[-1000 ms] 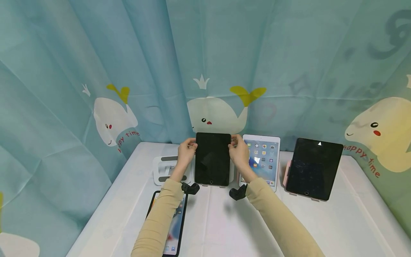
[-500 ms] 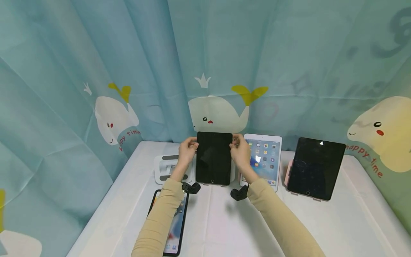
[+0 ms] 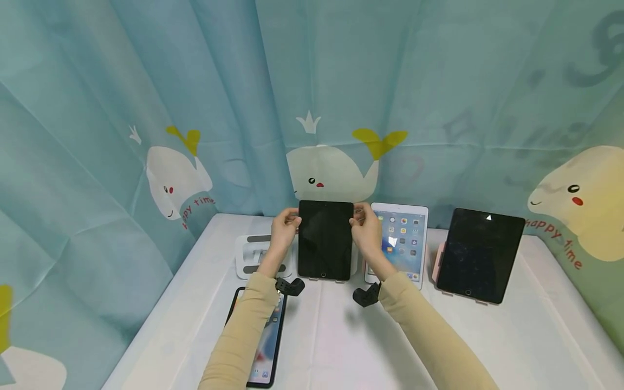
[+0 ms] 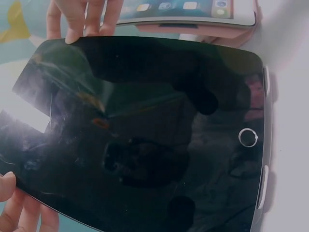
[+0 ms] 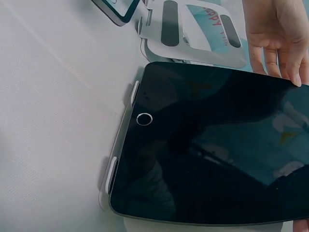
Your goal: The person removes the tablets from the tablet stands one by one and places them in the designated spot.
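Observation:
A black tablet (image 3: 325,241) with a dark screen leans upright on a white stand (image 3: 354,260), its lower edge resting in the stand's two small lips (image 4: 263,186). My left hand (image 3: 283,232) pinches the tablet's upper left edge, thumb at the front and fingers behind. On the opposite edge, at the same height, my right hand (image 3: 365,232) pinches it the same way. The round home button (image 5: 144,119) is at the bottom. Most of the stand is hidden behind the tablet.
Left of the tablet stands a bare white stand (image 3: 247,257); before it lies a lit tablet (image 3: 265,346), partly under the left sleeve. To the right, a white tablet (image 3: 402,244) and another black tablet (image 3: 480,257) lean on pink stands. A patterned curtain (image 3: 331,81) hangs behind the table.
Both hands keep their grip on the black tablet's sides, and it stays on the stand. The head view has shifted very slightly; the right wrist has moved a touch to the right.

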The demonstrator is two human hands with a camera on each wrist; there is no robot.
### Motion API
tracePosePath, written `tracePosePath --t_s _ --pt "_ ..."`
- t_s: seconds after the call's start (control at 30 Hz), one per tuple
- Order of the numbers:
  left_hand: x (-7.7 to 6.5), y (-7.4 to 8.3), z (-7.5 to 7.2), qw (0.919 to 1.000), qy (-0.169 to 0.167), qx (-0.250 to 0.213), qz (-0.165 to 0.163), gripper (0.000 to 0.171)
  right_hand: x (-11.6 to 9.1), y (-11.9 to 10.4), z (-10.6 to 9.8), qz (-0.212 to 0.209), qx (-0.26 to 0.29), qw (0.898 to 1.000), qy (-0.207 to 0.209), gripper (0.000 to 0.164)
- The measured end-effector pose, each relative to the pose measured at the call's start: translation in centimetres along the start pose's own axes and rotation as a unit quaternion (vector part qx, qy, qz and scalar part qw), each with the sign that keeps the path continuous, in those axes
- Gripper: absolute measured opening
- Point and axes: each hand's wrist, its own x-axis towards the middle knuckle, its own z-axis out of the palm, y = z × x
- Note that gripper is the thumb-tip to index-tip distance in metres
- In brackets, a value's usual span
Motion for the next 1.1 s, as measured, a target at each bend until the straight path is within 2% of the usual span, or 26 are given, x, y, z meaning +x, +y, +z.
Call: tracePosePath --t_s 0.43,1.1 --pt "-0.9 0.6 -0.4 0.9999 -0.013 0.0 0.001 0.026 -0.7 -0.7 -1.0 -0.01 0.013 1.0 -0.004 0.029" --pt "-3.9 0.2 -1.2 0.9994 -0.029 -0.01 0.015 0.024 -3.3 -0.3 -2.0 0.01 0.055 0.998 -0.023 0.033"
